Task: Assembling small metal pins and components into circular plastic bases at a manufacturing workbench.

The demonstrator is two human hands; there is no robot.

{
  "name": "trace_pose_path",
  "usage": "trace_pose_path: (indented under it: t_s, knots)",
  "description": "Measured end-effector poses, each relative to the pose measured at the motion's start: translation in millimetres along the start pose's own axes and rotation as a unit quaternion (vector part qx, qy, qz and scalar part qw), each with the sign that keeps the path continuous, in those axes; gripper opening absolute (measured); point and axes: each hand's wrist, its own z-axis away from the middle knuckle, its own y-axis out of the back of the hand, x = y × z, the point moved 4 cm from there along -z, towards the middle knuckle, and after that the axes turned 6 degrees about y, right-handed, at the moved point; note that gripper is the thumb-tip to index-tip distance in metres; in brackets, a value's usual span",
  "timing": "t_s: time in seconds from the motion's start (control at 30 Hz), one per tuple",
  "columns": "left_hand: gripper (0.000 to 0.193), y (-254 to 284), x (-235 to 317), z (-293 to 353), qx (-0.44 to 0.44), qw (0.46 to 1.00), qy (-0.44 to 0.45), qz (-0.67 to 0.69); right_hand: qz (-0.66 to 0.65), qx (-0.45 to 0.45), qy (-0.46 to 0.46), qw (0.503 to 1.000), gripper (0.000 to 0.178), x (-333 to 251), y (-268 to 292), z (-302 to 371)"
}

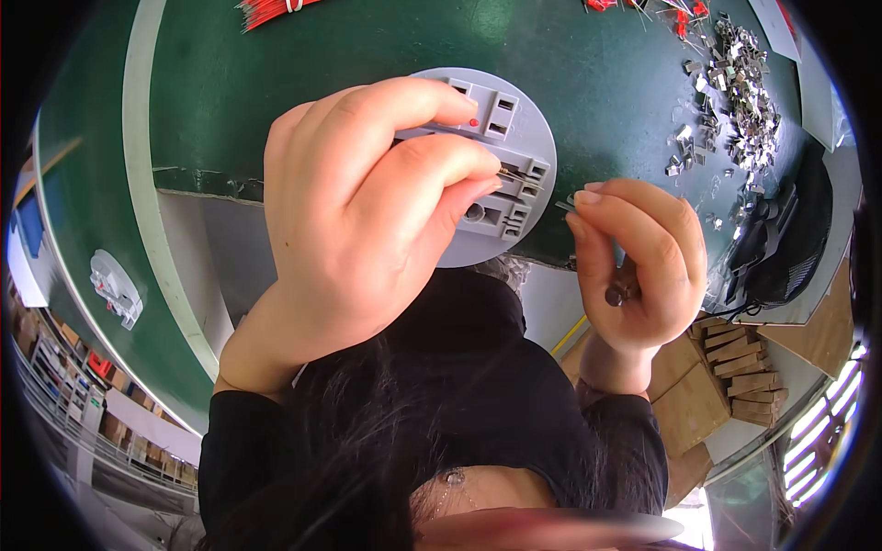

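A round grey plastic base [528,119] with moulded slots and raised blocks lies at the table's front edge. My left hand [367,197] reaches over it and covers much of its left side. Thumb and finger of this hand pinch a thin wire-like piece [505,173] beside the slots on the right. A small red dot [474,122] shows on the base by my left fingertip. To the right of the base, my right hand [648,253] pinches a small shiny metal clip [567,204]. Its curled fingers also hold a dark rod-like tool [621,292], mostly hidden in the palm.
Many loose metal clips [744,92] are heaped on the green table [625,101] at the right. A black bag-like object [790,230] lies near them. Red wires [266,11] lie at the back. Another grey part [117,286] rests far left; stacked cardboard [744,367] stands lower right.
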Motion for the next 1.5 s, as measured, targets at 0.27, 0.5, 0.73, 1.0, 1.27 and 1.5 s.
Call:
trace_pose_path:
  t_s: [0.27,0.5,0.73,1.0,1.27,1.5]
  knots:
    - [0.018,3.9,-2.1,-4.0,0.002,0.999,-0.002,0.053,-0.028,0.012,-0.026,0.999,0.024,1.0,0.7,2.1]
    - [0.020,8.5,5.3,-8.1,-0.016,0.997,-0.037,-0.068,-0.008,0.037,-0.007,0.999,0.029,5.1,-4.7,1.1]
    - [0.022,6.7,2.3,-6.1,-0.023,1.000,-0.019,-0.006,0.017,0.048,0.031,0.998,0.035,7.3,-6.7,-1.5]
    - [0.021,4.7,0.7,-5.1,-0.011,1.000,-0.009,0.017,0.037,0.021,0.051,0.998,0.038,5.0,-5.0,-7.0]
    - [0.022,7.0,1.9,-4.4,-0.019,1.000,0.002,0.016,0.071,-0.027,0.080,0.994,0.040,-0.6,-1.4,-15.5]
    - [0.023,7.9,-0.9,-1.6,-0.002,1.000,-0.015,0.013,0.119,0.025,0.130,0.984,0.040,3.8,-4.9,-12.7]
